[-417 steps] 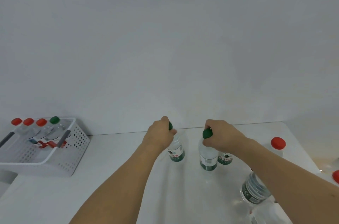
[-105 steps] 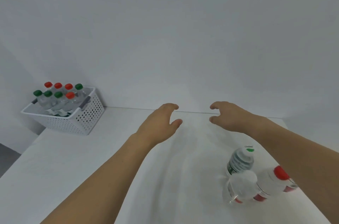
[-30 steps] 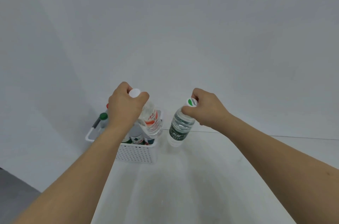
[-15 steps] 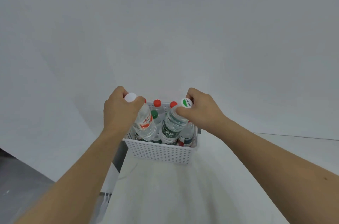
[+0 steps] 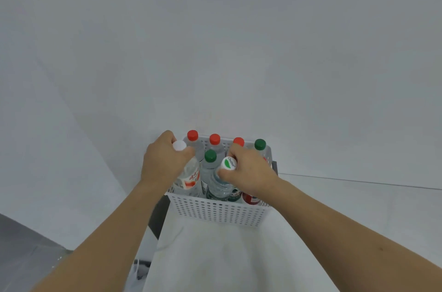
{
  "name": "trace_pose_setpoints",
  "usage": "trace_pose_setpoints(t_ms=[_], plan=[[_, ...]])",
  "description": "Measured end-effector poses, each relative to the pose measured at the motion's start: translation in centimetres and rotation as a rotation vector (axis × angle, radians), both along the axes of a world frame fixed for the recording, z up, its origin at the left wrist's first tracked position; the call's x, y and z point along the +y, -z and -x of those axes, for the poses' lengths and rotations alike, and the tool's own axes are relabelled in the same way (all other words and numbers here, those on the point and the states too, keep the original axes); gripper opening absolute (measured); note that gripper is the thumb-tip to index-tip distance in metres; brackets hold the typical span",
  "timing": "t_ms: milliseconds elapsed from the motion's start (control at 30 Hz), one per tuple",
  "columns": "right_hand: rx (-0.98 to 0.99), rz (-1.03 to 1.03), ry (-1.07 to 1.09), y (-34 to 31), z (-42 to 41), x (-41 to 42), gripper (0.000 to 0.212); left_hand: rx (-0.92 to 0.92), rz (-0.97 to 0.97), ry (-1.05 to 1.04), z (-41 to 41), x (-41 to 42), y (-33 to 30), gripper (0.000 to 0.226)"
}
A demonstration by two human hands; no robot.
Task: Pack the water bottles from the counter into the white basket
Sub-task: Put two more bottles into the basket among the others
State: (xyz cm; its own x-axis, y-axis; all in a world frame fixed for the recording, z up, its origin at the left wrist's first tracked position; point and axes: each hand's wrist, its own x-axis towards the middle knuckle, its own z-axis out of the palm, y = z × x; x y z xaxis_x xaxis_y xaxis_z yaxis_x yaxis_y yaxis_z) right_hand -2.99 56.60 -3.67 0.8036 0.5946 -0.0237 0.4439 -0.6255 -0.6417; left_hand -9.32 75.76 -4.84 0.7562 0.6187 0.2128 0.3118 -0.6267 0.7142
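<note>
The white basket [image 5: 218, 211] stands at the left end of the white counter [image 5: 239, 258], against the wall. My left hand [image 5: 162, 161] grips the neck of a white-capped bottle with a red label [image 5: 190, 178], lowered into the basket's front left corner. My right hand [image 5: 251, 172] holds a bottle with a white-and-green cap [image 5: 221, 185] by its neck, its body inside the basket near the front. Behind them stand several bottles with red caps [image 5: 214, 139] and green caps [image 5: 260, 144].
The counter's left edge drops off just left of the basket, with grey floor [image 5: 21, 241] below. A plain white wall [image 5: 215, 52] rises right behind the basket. The counter runs on to the right.
Both hands have come down with their bottles, from above the basket's front rim into the basket. The view has moved closer to the basket.
</note>
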Motion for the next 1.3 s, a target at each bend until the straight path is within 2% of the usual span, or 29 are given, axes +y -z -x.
trace_pose_setpoints(t_ms=[300,400,600,767,833,933,967,1133,1300], plan=[[0.011,0.197,-0.086,4.8,-0.2,2.0,0.022,0.210,-0.006,0.037,0.2,2.9,6.4,0.031],[0.005,0.180,-0.071,5.7,-0.3,2.3,0.021,0.291,0.002,0.059,0.4,3.1,7.6,0.030],[-0.035,0.177,-0.151,6.4,-0.4,4.0,0.025,0.344,-0.037,0.097,-0.2,2.9,7.6,0.030],[0.068,0.184,-0.102,6.4,-0.9,3.9,0.028,0.336,-0.044,0.094,0.0,2.6,7.4,0.031],[0.065,0.221,-0.106,6.2,-0.9,3.6,0.033,0.362,-0.034,0.106,0.1,2.6,7.3,0.028],[0.072,0.324,-0.123,5.8,-0.8,3.4,0.055,0.413,-0.021,0.132,0.2,2.6,6.9,0.030],[0.094,0.343,-0.119,5.7,-0.9,3.4,0.056,0.425,-0.025,0.142,0.3,2.6,6.7,0.030],[0.164,0.275,-0.097,5.5,-1.2,3.5,0.028,0.419,-0.097,0.205,1.0,2.2,6.2,0.019],[0.141,0.217,-0.119,6.0,-0.6,4.5,0.026,0.438,-0.071,0.245,1.3,2.1,5.2,0.024]])
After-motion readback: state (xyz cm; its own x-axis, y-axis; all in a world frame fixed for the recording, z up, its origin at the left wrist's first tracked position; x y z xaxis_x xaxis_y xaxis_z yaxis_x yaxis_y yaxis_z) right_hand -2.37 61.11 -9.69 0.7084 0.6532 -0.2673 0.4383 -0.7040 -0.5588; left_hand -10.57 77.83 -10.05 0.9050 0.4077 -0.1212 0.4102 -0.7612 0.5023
